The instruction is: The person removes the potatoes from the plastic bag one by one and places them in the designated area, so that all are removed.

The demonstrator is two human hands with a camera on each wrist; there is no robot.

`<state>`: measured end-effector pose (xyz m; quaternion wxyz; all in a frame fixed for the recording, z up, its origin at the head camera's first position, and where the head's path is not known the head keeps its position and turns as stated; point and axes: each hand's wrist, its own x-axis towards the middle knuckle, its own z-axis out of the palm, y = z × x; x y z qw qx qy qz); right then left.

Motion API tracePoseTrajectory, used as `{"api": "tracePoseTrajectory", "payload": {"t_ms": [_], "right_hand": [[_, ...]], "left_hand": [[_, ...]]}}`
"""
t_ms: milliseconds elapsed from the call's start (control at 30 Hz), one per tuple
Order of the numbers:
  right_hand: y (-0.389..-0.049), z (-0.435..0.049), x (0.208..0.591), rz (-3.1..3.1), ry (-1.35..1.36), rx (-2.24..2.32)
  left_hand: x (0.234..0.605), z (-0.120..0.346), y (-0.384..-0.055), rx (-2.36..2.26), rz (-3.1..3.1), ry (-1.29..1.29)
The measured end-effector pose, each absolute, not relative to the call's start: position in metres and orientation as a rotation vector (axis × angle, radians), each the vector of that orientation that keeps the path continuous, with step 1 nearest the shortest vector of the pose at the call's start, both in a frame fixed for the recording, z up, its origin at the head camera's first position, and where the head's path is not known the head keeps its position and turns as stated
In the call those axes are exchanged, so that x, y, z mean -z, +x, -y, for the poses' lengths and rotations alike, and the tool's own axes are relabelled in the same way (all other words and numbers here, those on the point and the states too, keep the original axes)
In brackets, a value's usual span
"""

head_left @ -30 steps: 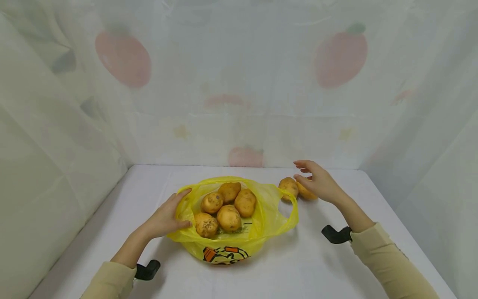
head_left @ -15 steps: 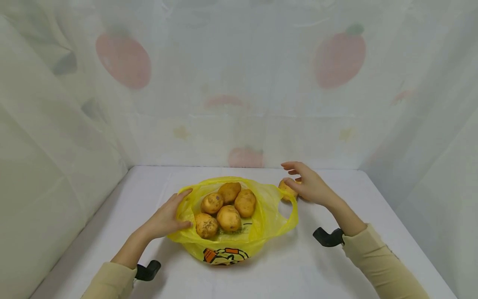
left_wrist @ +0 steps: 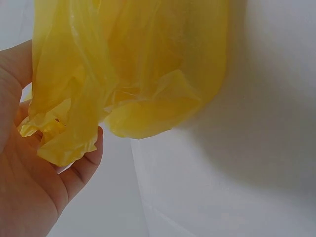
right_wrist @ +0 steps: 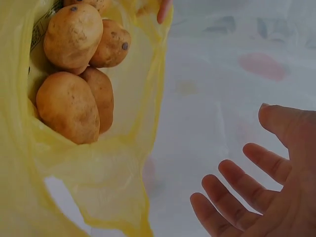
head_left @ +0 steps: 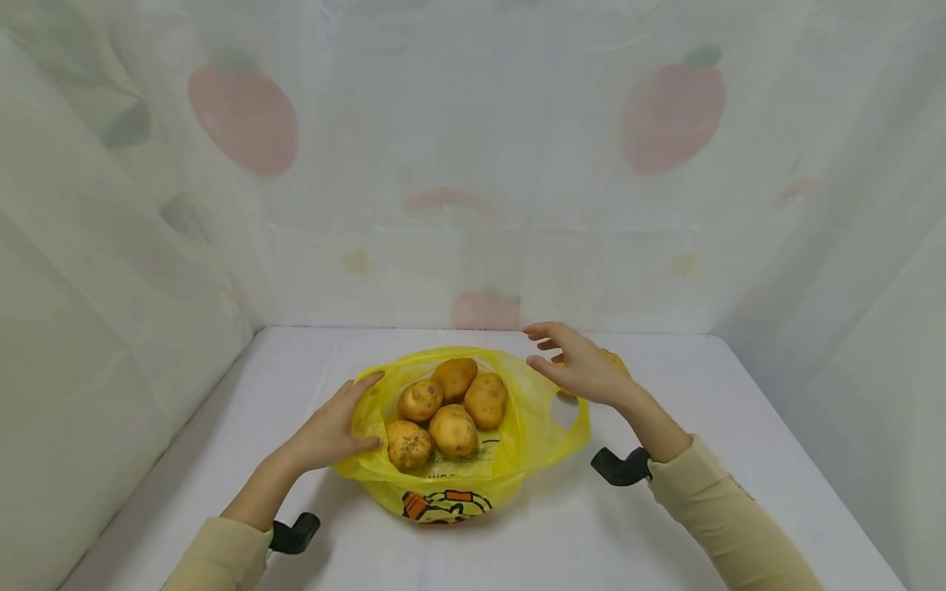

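A yellow plastic bag (head_left: 510, 490) stands with its mouth spread wide, several potatoes (head_left: 453, 431) visible inside. My left hand (head_left: 331, 428) grips the bag's left edge, thumb over the rim. In the left wrist view, crumpled yellow film (left_wrist: 74, 113) lies between the thumb and fingers of that left hand (left_wrist: 39, 182). My right hand (head_left: 584, 369) hovers near the bag's right handle, holding nothing. Its fingers are spread and slightly bent; in the right wrist view, the right hand (right_wrist: 266, 192) is apart from the bag (right_wrist: 103, 173).
Behind the right hand, a potato (head_left: 615, 361) outside the bag shows partly; another beside it is mostly hidden. The table (head_left: 473, 562) has a white cover. A pale curtain (head_left: 473, 164) with faded fruit prints rises at the back, and similar sheets flank both sides.
My right hand has moved left from above the two loose potatoes to beside the bag's mouth, over the right handle. The left hand and the bag have stayed almost still.
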<state>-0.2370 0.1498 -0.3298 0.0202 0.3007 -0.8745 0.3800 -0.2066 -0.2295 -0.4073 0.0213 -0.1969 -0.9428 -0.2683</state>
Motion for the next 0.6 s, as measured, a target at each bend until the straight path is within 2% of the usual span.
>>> {"api": "tracePoseTrajectory", "payload": {"t_ms": [600], "right_hand": [[-0.253,-0.115,0.342,2.9,1.055,-1.21]], "left_hand": [[0.407,0.226,-0.206,0.829,2.934,-0.609]]}}
